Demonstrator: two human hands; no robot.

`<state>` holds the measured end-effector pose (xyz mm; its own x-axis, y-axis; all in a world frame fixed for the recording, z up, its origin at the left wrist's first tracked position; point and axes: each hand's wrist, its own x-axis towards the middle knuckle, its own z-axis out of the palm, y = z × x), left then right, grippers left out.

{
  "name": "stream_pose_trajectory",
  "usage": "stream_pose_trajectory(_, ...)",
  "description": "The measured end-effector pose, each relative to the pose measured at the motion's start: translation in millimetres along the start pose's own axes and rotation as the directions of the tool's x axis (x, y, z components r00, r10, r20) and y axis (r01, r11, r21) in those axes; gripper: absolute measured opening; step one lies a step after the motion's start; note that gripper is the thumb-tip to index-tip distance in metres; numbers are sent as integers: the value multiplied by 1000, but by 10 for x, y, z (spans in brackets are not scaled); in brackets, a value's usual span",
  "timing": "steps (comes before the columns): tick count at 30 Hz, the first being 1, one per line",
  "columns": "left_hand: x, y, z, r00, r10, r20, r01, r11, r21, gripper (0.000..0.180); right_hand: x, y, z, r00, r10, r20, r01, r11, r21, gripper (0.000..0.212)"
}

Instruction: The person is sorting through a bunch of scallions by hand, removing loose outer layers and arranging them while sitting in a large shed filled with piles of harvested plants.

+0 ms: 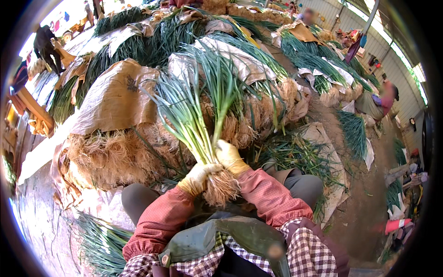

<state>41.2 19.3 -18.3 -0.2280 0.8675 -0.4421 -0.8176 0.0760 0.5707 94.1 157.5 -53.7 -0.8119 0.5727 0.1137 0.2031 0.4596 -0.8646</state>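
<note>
A bunch of green onions [196,127], with long green leaves and pale stalks, stands tilted up in front of me. My left hand [199,177], in a pale yellow glove, is wrapped round the stalks just above the shaggy tan roots [220,188]. Close beside it, my right hand [230,157], gloved too, is closed on the stalks a little higher, at the right side of the bunch. The glove hides its fingertips.
Large heaps of green onions with roots outward [115,159] lie ahead, partly under a tan sack [121,94]. Loose green leaves [295,154] cover a sheet at right. More green onions [104,244] lie at lower left. Other people [46,46] are farther off.
</note>
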Motion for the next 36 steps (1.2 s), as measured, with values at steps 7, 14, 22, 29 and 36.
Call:
stream_pose_trajectory(7,-98,43,-122,995,-3,100,14,994,-106,28,193,-353,-145,950,-164,-266,94,962,-257,20)
stream_pose_trajectory(14,-35,-122,-38,981,86,-171,-75,995,65,21,1540,-1154,177,908,-342,243,417,669,-615,39)
stream_pose_trajectory(22,-31,-190,-97,993,54,-101,-55,998,-9,19,2522,-976,-1093,818,-434,-378,378,900,-215,11)
stream_pose_trajectory(29,8,-160,-78,1000,26,-1,-26,995,-93,15,998,-3,-2202,773,356,-525,-319,934,163,27)
stream_pose_trajectory(36,-139,-29,-27,994,70,89,-76,994,77,21,120,-49,-261,929,170,329,-282,900,332,33)
